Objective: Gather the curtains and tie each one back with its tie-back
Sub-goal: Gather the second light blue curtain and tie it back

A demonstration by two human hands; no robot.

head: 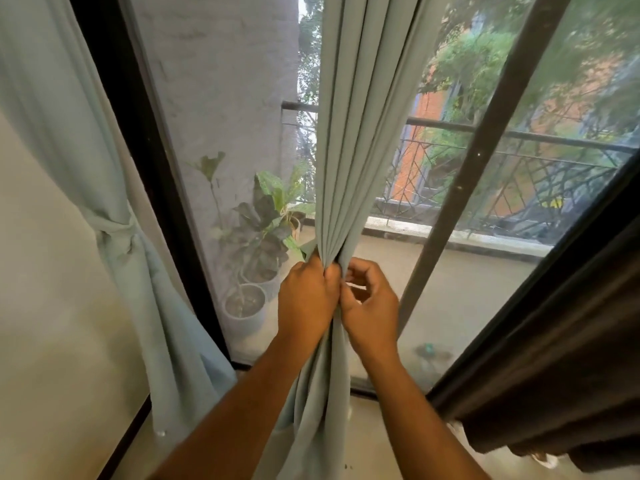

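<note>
Beyond the black-framed glass door [485, 140] lies a balcony. We bunch the pale green fabric curtain [349, 133], hanging vertically at centre; our left hand [306, 299] clutches its folds, our right hand [372, 301] pinches just beside. No tie-back is visible here.

The left hand [306, 296] hides its fingertips behind the gathered curtain [349, 140].

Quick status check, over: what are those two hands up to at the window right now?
Left hand grips middle curtain, bunched. Right hand curled beside it at the folds. Left curtain already tied. Nothing in the way.
</note>
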